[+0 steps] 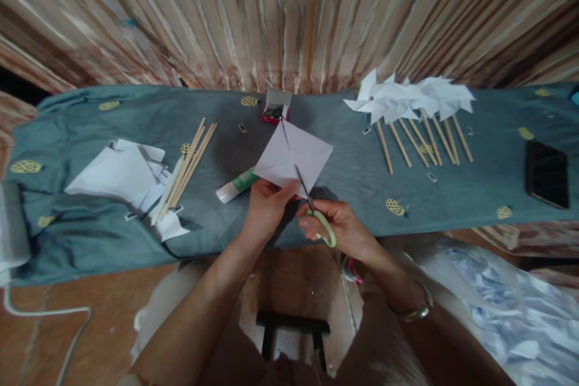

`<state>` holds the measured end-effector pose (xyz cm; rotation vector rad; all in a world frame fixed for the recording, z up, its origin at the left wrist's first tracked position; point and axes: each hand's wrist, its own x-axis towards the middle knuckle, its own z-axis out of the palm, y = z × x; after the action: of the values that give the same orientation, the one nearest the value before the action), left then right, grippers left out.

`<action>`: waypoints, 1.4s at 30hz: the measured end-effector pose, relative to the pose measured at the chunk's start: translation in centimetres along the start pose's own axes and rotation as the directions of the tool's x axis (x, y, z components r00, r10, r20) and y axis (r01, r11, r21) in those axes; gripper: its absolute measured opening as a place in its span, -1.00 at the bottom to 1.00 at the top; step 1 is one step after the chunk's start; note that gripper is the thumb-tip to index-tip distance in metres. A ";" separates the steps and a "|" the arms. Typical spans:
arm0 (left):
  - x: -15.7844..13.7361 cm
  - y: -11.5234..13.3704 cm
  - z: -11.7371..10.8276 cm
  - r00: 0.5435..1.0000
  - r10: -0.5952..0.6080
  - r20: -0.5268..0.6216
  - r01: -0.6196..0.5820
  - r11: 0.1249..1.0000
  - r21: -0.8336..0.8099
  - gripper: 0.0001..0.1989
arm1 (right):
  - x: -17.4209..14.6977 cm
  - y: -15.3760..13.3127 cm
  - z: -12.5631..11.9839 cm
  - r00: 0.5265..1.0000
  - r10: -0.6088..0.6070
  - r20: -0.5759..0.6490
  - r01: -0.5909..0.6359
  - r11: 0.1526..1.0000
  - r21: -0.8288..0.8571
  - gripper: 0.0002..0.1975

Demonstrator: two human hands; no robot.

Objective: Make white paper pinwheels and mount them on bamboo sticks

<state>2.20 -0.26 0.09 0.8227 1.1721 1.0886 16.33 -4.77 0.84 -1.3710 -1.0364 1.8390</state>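
A white square of paper (289,148), turned cornerwise, is pinched at its near edge by my left hand (268,205). Creases or a slit run from its corners toward the middle; I cannot tell which. My right hand (339,223) grips scissors (324,229) with light green handles, their blades at the paper's near corner and pointing toward its centre. Partly under the paper, by my left hand, lies a glue stick (237,185) with a green label. Just beyond the far corner stands a small open red box (275,113) of dark little pieces.
Finished paper pinwheels (416,99) on wooden sticks lie at the right on the dark green cloth (353,193). Loose wooden sticks (187,169) and white paper sheets (117,172) are at the left. A black phone (546,175) rests near the right end. A pleated curtain (271,18) hangs behind.
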 end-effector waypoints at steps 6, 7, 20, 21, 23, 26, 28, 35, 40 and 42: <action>0.1 -0.1 0.0 1.000 0.001 -0.012 -0.001 0.999 -0.044 -0.82 | 0.2 0.1 0.2 1.000 -0.009 -0.012 0.009 1.000 0.011 -0.55; 0.1 -0.1 0.0 1.000 -0.004 -0.013 0.003 0.999 -0.054 -0.82 | 0.2 0.1 0.2 1.000 -0.010 -0.014 0.010 1.000 0.016 -0.55; -0.1 0.1 0.1 1.000 -0.012 -0.004 0.011 0.999 -0.036 -0.85 | 0.0 -0.6 0.6 0.999 0.000 -0.041 0.002 0.999 0.044 -0.58; 0.0 0.1 0.1 1.000 -0.009 -0.004 0.009 1.000 -0.029 -0.85 | 0.0 -0.6 0.6 0.999 0.002 -0.040 0.000 0.999 0.039 -0.58; 0.0 0.0 0.1 1.000 -0.009 -0.010 0.009 1.000 -0.014 -0.85 | 0.1 -0.4 0.5 0.999 0.000 -0.040 0.001 1.000 0.028 -0.58; 0.0 0.0 0.1 1.000 -0.024 -0.008 0.023 1.000 -0.016 -0.84 | -0.1 -0.1 0.3 1.000 -0.007 -0.022 0.007 1.000 0.005 -0.57; 0.1 0.0 0.0 1.000 -0.024 -0.004 0.024 0.998 -0.056 -0.85 | -0.4 0.0 0.1 1.000 0.005 0.018 -0.004 1.000 -0.028 -0.56; 0.2 0.2 -0.6 0.999 -0.046 -0.024 0.043 0.994 -0.103 -0.77 | -2.8 0.0 -3.8 0.992 0.089 0.088 -0.065 0.966 -0.249 -0.60; -0.5 -0.5 -1.0 0.997 -0.056 0.045 0.056 0.998 0.014 -0.82 | -4.3 0.3 -8.5 0.959 -0.119 -0.256 -0.042 0.836 -0.547 -0.51; -0.9 -1.0 -1.0 0.987 -0.084 0.140 0.073 0.994 0.077 -0.81 | -4.4 0.4 -9.2 0.877 -0.279 -0.390 -0.092 0.700 -0.708 -0.50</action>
<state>1.44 -1.43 -0.84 0.8879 1.1186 0.9124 26.41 -6.50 1.16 -2.0251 -1.5833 0.9100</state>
